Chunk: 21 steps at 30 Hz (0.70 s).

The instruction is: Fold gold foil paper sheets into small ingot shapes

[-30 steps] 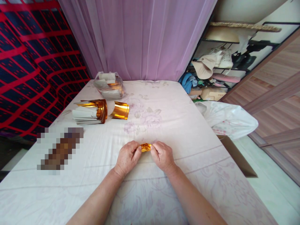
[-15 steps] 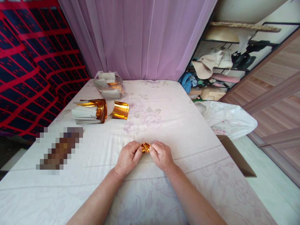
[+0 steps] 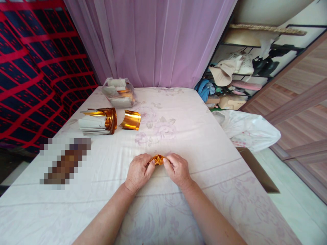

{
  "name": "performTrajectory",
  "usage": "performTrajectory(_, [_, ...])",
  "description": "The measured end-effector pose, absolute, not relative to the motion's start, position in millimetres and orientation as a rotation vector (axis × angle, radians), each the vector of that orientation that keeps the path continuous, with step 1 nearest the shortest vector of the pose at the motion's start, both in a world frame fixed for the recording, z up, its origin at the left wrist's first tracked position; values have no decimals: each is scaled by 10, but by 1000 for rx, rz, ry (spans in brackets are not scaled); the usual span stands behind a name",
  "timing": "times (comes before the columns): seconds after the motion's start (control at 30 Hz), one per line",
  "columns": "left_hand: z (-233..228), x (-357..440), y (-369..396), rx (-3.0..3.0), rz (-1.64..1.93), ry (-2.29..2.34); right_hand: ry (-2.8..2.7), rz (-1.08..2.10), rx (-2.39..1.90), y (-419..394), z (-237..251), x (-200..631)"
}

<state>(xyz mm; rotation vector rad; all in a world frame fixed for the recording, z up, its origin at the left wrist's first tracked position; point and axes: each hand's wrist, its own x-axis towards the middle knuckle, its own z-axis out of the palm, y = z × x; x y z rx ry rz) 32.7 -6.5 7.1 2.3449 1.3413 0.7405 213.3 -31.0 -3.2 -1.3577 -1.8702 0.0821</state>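
Now the small gold foil piece (image 3: 157, 159) sits pinched between both hands just above the flowered cloth of the tabletop (image 3: 204, 136), and it is tighter than a moment ago: a second back it lay as a wider, flatter strip between the fingertips, while here it is bunched into a compact crumpled knot. The left hand (image 3: 139, 172) closes its thumb and fingers on the foil piece's left end, and the right hand (image 3: 177, 170) grips the right end the same way; the two hands have drawn closer together, nearly touching. Judging from that, the folding or gathering of the foil is well under way rather than just begun.

Farther from the foil piece, up and to the left, lies a stack of white-backed sheets (image 3: 93, 124) with a curled gold sheet (image 3: 130, 119) just beside it. Beyond those stands a clear bag of more sheets (image 3: 119, 92), near the lilac curtain (image 3: 158, 41).
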Motion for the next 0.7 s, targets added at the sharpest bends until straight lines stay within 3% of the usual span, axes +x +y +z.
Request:
performTrajectory(0.27, [53, 361, -95, 2432, 755, 1507, -1808, -105, -1346, -377, 27, 2023])
performTrajectory(0.7, [106, 394, -162, 2683, 682, 1356, -1754, -71, -1418, -324, -86, 2011])
